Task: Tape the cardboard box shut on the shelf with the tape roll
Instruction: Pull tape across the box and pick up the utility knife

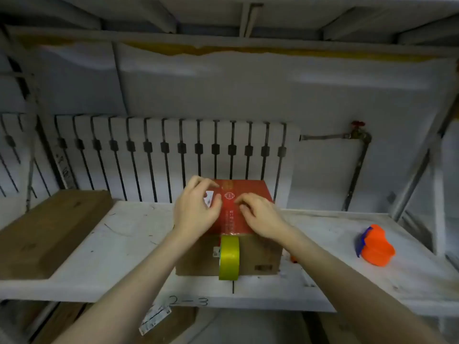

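Note:
A cardboard box with a red printed top stands on the white shelf, flaps down. A strip of tape runs along the top's middle seam to the front edge, where the yellow-green tape roll hangs against the box's brown front face. My left hand lies on the left half of the top with its fingers spread, holding nothing. My right hand presses flat on the right half beside the strip, fingers apart. Both hands hide much of the top.
An orange and blue object lies at the shelf's right. A flat brown board rests on the left. A white radiator and a pipe with a red valve stand behind. Metal uprights frame the right side.

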A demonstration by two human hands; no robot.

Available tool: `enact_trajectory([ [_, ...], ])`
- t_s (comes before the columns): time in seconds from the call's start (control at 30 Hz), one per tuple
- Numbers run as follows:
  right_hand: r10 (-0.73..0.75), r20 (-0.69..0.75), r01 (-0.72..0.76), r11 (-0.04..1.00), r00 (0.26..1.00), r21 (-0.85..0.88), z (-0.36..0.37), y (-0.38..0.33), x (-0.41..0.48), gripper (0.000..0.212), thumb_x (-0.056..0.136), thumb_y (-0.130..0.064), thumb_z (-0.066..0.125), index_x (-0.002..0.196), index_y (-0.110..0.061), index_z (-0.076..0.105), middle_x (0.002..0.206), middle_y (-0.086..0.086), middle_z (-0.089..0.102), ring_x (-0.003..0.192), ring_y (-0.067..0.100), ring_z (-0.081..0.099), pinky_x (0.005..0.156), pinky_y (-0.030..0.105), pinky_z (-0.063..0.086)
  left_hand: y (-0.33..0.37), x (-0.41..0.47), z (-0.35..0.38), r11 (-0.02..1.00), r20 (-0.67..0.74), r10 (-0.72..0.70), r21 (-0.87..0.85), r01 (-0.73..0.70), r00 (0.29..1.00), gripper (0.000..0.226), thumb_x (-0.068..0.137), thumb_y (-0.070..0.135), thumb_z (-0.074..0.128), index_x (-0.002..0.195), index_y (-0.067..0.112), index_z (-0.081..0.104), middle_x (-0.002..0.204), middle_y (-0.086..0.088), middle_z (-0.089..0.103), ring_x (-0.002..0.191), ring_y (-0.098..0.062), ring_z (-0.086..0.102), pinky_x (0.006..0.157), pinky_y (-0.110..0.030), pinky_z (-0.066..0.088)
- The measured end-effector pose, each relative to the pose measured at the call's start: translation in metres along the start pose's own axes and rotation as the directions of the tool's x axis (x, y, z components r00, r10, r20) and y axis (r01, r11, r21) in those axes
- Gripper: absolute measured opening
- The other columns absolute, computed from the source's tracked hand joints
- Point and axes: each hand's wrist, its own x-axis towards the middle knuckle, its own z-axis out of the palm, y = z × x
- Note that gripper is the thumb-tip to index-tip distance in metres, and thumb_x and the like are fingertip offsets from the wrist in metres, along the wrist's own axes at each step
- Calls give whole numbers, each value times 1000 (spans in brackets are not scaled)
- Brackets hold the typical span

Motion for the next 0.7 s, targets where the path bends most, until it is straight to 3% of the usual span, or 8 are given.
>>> enact_trajectory([
  [0.13,54,229,-47,998,972,-37,26,10,-18,45,92,-4,41,132,-21,50,136,1,52,126,19,47,105,37,41,-12,-30,11,985,25,-170,-37,171,985,16,82,20,64,98,20,64,102,7,55,73,-9,55,63,-19,45],
  [0.23,78,309,-65,997,948,-52,30,9,-26,54,90,0,41,139,-22,43,144,2,46,132,22,41,111,39,34,-12,-48,11,963,108,-251,-70,260,962,17,82,20,65,99,20,63,99,8,56,80,-12,59,73,-30,54],
  [0.4,96,375,-19,979,922,-202,35,0,-29,57,88,-1,47,139,-27,43,145,2,46,132,26,39,111,44,34,-6,-67,1,921,160,-351,-117,371,922,17,82,16,65,99,15,62,92,1,62,84,-16,59,73,-28,49],
  [0.6,142,443,-19,963,885,-270,34,-4,-32,68,88,0,48,146,-29,29,152,2,34,138,26,31,115,45,26,1,-87,-15,932,231,-324,-93,352,918,13,84,14,63,97,14,61,90,4,59,83,-13,56,67,-21,43],
  [0.7,167,468,-21,953,868,-302,33,-2,-32,74,88,1,50,147,-35,24,154,-2,30,139,24,28,113,47,28,3,-85,-15,939,273,-305,-72,335,913,9,84,14,62,91,18,59,89,4,61,85,-15,59,69,-23,47],
])
